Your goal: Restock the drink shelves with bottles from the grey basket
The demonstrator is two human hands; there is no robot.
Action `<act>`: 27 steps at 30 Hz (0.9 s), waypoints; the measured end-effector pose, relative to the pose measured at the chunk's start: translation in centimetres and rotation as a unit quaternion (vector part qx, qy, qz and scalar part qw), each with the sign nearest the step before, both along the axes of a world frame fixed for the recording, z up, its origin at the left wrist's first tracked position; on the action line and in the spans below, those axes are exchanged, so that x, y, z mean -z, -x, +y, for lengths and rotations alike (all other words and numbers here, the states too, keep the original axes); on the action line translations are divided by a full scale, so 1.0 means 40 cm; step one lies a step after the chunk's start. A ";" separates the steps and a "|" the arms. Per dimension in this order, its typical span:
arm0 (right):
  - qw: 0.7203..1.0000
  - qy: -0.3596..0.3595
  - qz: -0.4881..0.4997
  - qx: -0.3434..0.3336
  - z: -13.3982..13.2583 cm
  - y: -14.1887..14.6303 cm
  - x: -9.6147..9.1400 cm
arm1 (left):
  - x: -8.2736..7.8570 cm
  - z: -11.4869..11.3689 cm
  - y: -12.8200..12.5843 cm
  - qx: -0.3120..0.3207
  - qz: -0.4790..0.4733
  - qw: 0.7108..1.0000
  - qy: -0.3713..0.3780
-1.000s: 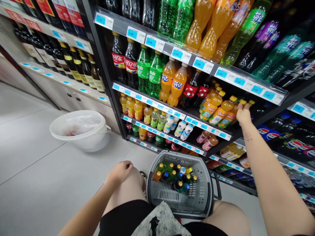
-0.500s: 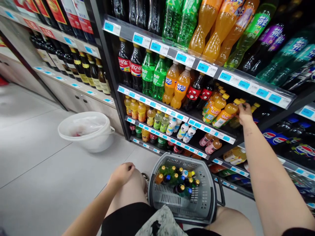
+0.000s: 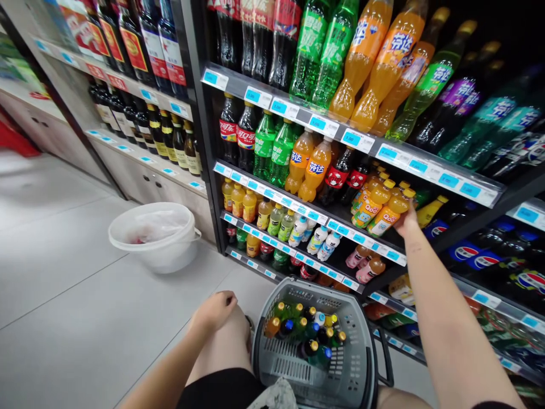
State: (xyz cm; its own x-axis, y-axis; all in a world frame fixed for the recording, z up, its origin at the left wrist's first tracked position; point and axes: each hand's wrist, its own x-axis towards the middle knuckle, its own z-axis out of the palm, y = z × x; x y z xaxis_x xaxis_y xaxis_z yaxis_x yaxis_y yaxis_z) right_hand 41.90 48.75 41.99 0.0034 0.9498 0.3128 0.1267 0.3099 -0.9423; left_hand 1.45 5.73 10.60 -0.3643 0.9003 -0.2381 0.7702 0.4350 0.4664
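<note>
My right hand (image 3: 407, 218) reaches into the drinks shelf and closes around a small orange juice bottle with a yellow cap (image 3: 389, 211), at the right end of a row of like bottles. My left hand (image 3: 217, 309) rests loosely curled on my left knee, holding nothing. Between my knees on the floor stands a grey shopping basket (image 3: 340, 375) with several small bottles in it, green, orange and dark, with yellow and blue caps.
Black shelving (image 3: 298, 113) holds cola, green and orange soda bottles above, small juice and milk drinks below, with blue price tags. A white bucket (image 3: 155, 236) with a plastic liner stands on the tiled floor at the left. Dark sauce bottles fill the shelves at the far left.
The view has tilted up and shifted right. My right hand moved left along the shelf, from the yellow caps to around the orange juice bottle. My left hand stayed on the knee.
</note>
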 end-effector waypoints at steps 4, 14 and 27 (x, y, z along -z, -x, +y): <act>0.984 0.085 0.143 -0.066 -0.024 0.002 0.088 | -0.001 0.009 -0.007 0.006 0.001 1.000 -0.001; 0.954 0.118 0.250 -0.115 -0.009 -0.005 0.140 | 0.001 0.038 -0.015 0.024 0.010 1.000 0.006; 0.975 0.018 0.223 -0.013 -0.072 0.038 0.109 | -0.036 0.079 -0.067 0.041 0.017 0.999 0.004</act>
State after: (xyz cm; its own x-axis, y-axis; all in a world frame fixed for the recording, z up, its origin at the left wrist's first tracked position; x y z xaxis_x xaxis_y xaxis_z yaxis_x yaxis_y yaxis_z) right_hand 40.36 45.87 37.64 0.1066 0.9618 0.2522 -0.3054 0.2730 -0.9123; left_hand 4.13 8.88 12.02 -0.2981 0.9255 -0.2336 0.8185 0.3737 0.4362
